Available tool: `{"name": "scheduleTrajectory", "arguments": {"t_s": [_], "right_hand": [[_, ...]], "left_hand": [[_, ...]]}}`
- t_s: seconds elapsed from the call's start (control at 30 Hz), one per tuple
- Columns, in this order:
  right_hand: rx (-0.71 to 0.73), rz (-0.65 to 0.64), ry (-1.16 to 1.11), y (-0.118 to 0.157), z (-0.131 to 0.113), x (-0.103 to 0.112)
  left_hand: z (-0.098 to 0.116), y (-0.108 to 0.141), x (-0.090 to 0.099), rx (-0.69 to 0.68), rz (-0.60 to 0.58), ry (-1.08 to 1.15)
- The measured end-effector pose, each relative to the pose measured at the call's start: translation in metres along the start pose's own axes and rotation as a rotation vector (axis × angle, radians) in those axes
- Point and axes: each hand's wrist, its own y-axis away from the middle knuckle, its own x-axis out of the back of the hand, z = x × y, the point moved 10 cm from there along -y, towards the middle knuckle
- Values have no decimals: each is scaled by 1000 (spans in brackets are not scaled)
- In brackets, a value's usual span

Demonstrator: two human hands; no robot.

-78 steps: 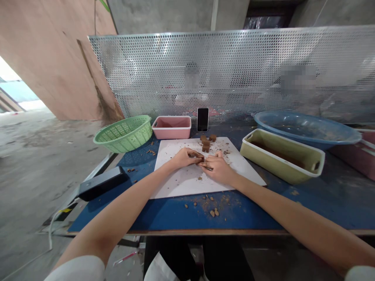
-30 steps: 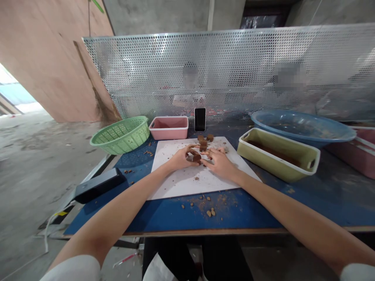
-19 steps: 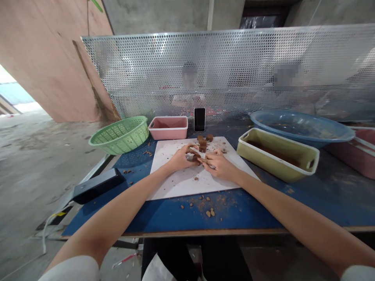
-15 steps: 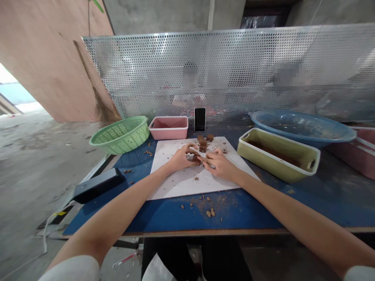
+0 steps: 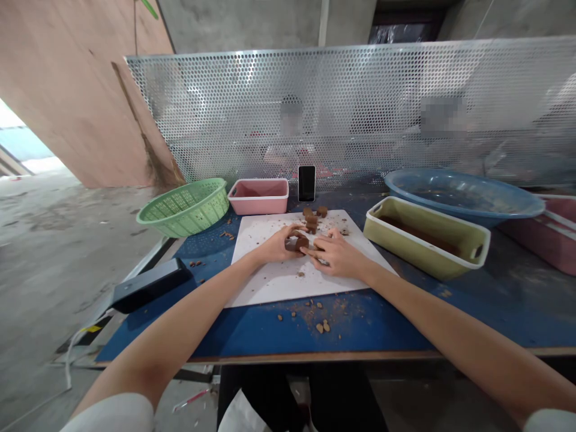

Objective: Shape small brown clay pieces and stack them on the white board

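Observation:
My left hand (image 5: 278, 245) curves around a short brown lump of clay (image 5: 297, 244), thumb on the near side and fingers over the far side. Close on its right is my right hand (image 5: 335, 254), fingers bent inward and a fingertip at the lump's right end. Whatever those fingers pinch, if anything, is too small to make out. Both hands are over a white board (image 5: 265, 285) scattered with crumbs. Just beyond them, a small stack of brown clay pieces (image 5: 311, 224) sits on the board, with another clay piece (image 5: 321, 211) behind.
A green basket (image 5: 184, 207) and a pink bin (image 5: 258, 205) stand at the back left, a phone (image 5: 306, 183) upright beside them. To the right are an olive bin (image 5: 423, 243) and a blue basin (image 5: 468, 198). A perforated metal screen (image 5: 351, 90) closes off the back.
My right fingers have drawn slightly back from the clay lump, and more of its end shows. My left hand keeps its hold with little movement.

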Motion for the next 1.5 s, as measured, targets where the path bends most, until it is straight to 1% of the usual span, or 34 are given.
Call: {"name": "scheduleTrajectory", "arguments": {"t_s": [0.13,0.2,0.23,0.3,0.37,0.43,0.6,0.7,0.8,0.87,0.97,1.1,1.27,1.4,1.5], "right_hand": [[77,8,63,0,-8,3],[61,5,78,-1,-7,2],[24,11,75,-1,-4,2],[-95,38,42,-1,7,3],[-220,58,-16,0,19,4],[-299,43,-75,1,26,1],[-412,-52,-217,1,29,-12],[-498,-46,-286,2,32,-16],[-544,-45,-305,4,34,-20],[-567,-20,-311,6,38,-19],[-610,73,-316,10,47,-12],[-622,178,-292,13,55,-1],[-595,196,-305,12,53,6],[-566,184,-322,11,49,10],[-513,136,-293,8,44,10]], "left_hand": [[0,0,-1,-3,3,-9],[-2,1,-2,6,4,22],[-3,1,-2,11,12,38],[-4,0,0,26,39,33],[-5,0,3,61,69,-17],[-6,0,4,106,79,-71],[-2,1,6,154,73,-104],[-1,1,8,154,85,-105],[0,1,11,105,123,-62],[2,0,13,66,149,-24],[1,-2,14,44,180,23],[2,-3,12,52,189,110],[-2,-3,9,78,191,292],[-8,-3,0,103,105,375],[-12,-2,-4,112,34,323]]}}
